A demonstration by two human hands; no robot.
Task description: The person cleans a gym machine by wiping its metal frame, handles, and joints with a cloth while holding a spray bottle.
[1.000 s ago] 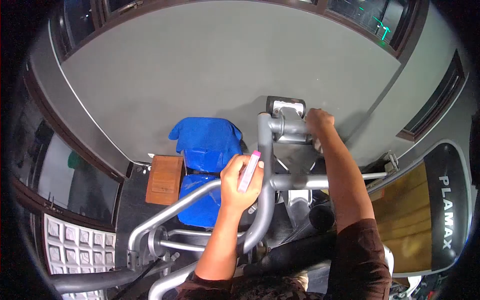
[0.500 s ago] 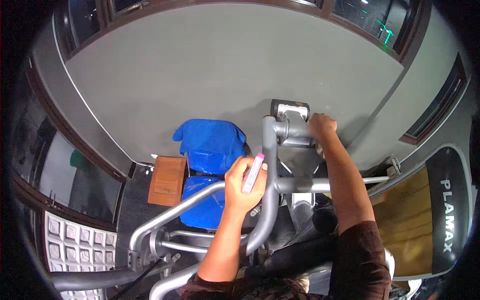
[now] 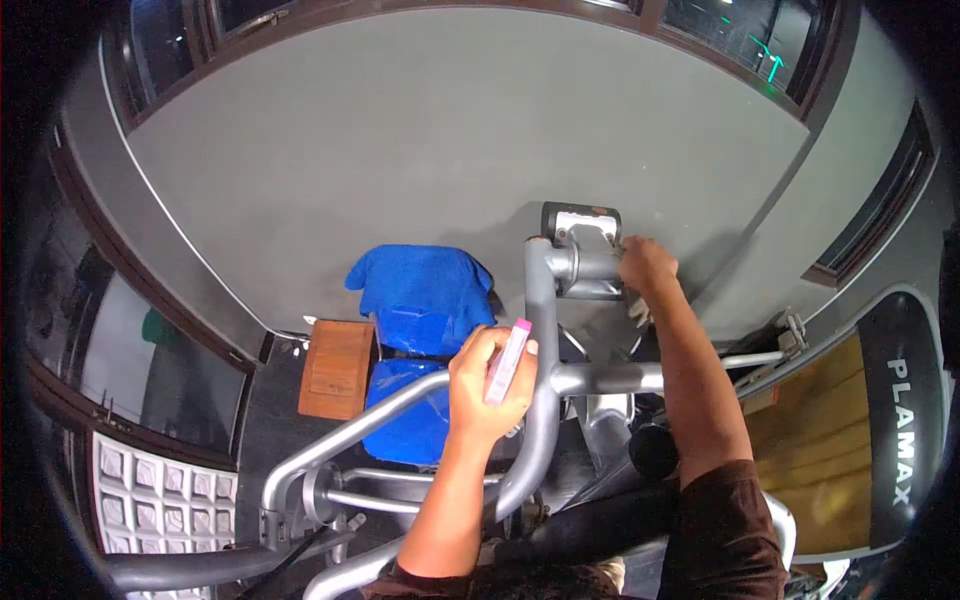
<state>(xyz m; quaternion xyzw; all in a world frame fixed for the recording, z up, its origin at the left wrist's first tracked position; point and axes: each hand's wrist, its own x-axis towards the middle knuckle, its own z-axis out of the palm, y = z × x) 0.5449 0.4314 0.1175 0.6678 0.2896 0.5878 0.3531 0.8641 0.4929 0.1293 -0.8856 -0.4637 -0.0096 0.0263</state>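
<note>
In the head view, my left hand is wrapped round a slim, pale stick-shaped pack with a pink end, its pink tip pointing up. Close beside that hand rises the curved grey upright tube of an exercise machine. My right hand is closed against the right end of the machine's thick grey pivot tube. A pale scrap shows just below it, perhaps a cloth; what the fingers grip is hidden.
A blue chair with a blue towel over its back stands by a wooden box. Silver frame bars cross in front. At right is a panel marked PLAMAX; a grey wall lies behind.
The view has shifted slightly, so most things sit a little lower. My right hand has moved slightly down at the pivot tube. My left hand keeps its hold on the pink-ended pack.
</note>
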